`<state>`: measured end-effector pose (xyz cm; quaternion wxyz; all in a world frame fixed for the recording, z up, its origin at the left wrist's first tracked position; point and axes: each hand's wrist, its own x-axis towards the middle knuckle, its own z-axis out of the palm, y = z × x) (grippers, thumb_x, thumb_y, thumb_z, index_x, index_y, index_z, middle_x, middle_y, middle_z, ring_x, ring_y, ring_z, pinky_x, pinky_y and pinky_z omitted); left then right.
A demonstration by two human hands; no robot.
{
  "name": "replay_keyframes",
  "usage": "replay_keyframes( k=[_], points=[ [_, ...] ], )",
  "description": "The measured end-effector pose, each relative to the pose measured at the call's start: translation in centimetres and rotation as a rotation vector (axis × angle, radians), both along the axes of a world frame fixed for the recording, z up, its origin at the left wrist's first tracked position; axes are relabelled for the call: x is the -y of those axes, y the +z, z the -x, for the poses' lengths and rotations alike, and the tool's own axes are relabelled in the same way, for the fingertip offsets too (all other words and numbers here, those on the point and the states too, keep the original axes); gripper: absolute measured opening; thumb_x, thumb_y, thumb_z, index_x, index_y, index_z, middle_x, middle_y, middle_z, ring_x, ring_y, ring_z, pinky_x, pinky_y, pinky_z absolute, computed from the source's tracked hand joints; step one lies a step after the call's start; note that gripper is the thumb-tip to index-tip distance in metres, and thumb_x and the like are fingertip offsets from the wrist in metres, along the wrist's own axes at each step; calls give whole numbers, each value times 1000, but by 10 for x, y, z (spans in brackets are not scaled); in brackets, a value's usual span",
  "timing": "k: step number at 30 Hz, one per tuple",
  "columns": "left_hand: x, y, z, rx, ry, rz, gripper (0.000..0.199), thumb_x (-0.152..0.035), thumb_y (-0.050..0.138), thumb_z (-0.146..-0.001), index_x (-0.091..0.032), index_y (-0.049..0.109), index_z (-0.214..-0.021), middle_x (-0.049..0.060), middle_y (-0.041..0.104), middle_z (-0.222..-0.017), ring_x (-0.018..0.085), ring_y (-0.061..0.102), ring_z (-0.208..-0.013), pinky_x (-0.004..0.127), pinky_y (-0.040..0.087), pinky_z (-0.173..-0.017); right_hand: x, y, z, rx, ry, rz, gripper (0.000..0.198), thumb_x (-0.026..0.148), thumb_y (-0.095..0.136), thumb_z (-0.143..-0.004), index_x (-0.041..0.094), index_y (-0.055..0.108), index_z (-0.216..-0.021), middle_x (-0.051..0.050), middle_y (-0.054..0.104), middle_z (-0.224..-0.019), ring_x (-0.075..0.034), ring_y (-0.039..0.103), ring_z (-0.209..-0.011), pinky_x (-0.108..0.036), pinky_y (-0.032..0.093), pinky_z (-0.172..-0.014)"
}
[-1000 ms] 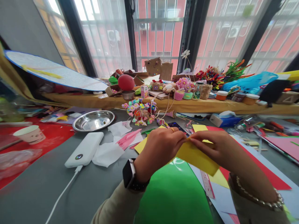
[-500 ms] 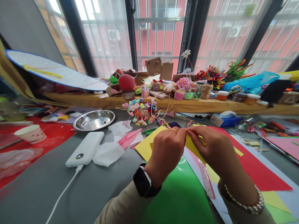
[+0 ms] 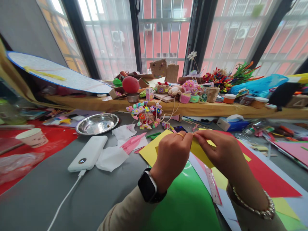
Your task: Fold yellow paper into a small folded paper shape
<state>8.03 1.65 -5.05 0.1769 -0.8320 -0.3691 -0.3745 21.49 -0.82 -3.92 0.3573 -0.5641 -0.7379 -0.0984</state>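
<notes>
My left hand is closed, its fingers curled in, with thumb and forefinger pinching at the top edge of a piece of yellow paper. From the other side my right hand pinches the same edge, its fingertips touching or nearly touching those of the left. The paper hangs partly below the right hand; the left hand hides much of it. Under the hands lie a lighter yellow sheet and a glossy green sheet. A pink patterned ruler lies beneath the right wrist.
Red paper spreads to the right. At left are a white power bank with a cable, white tissues, a metal plate and a paper cup. Beaded flowers stand ahead, below a crowded ledge.
My right hand has shifted slightly to the right, its wrist turning a little, and more of the yellow paper shows under it. My left hand is almost unmoved.
</notes>
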Motion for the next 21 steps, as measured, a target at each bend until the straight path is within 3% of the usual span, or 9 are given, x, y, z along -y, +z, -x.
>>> replay_keyframes(
  k=[21],
  points=[
    [-4, -4, -2, 4, 21, -62, 14, -20, 45, -79, -16, 57, -75, 0, 56, -57, 12, 49, -50, 24, 31, -47, -4, -6, 2, -28, -22, -31, 21, 24, 42, -78, 19, 62, -76, -5, 66, -78, -19, 61, -70, -27, 44, -57]
  ],
)
